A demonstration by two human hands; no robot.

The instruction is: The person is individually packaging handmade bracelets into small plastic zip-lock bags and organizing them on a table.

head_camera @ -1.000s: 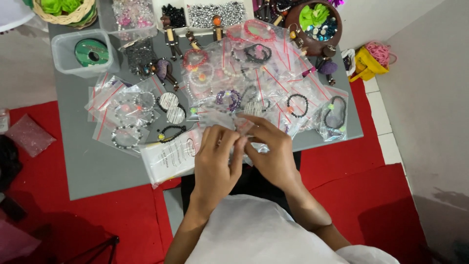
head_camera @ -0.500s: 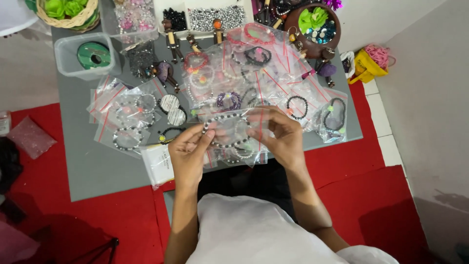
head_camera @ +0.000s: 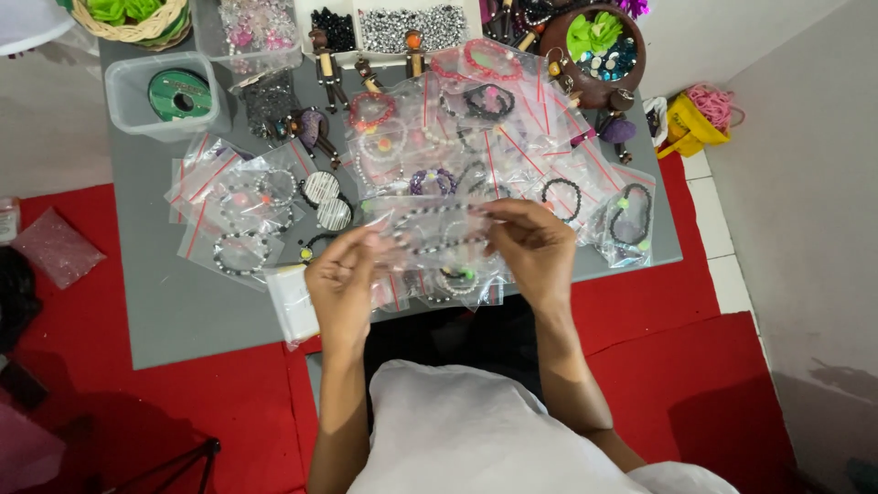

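Note:
My left hand and my right hand hold a small clear plastic bag between them, one at each end, just above the near edge of the grey table. A black and white bead bracelet lies inside the bag. Under it lie more bagged bracelets, and a stack of empty clear bags sits by my left wrist.
Many bagged bracelets cover the table's middle and left. At the back stand a clear tub with a green spool, bead trays, a brown bowl and small wooden dolls. Red mat surrounds the table.
My hands moved apart and lifted the bag, stretching it flat between them; a second ago they were close together pinching it near the table edge.

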